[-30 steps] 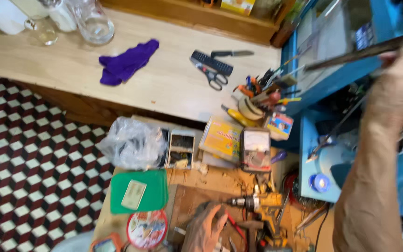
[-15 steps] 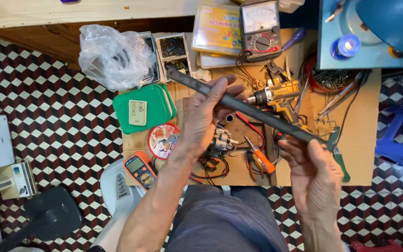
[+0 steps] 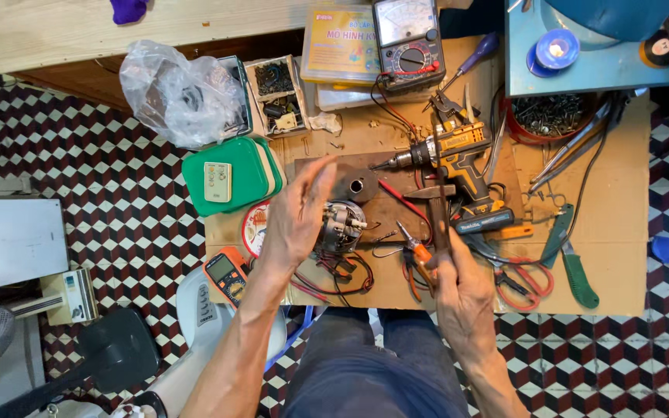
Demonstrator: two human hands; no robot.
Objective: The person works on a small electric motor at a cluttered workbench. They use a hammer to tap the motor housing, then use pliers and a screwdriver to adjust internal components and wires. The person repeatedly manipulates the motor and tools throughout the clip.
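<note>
while the right hand (image 3: 464, 298) grips a dark hammer handle (image 3: 438, 220) upright over the cluttered workboard (image 3: 621, 271), left hand (image 3: 300, 209) open and flat above a small wired motor (image 3: 342, 227), yellow cordless drill (image 3: 454, 159) beyond, analog multimeter (image 3: 408, 31) farthest

In my right hand (image 3: 464, 290) I hold a hammer (image 3: 437, 213) with a dark, slim handle. It stands almost upright in the view, my fingers closed around the low end of the handle. Its metal head is at the top, crosswise, just over the wooden board and under the yellow drill. My left hand (image 3: 300, 210) is open and holds nothing, just beside a small motor (image 3: 341, 226) with loose wires.
</note>
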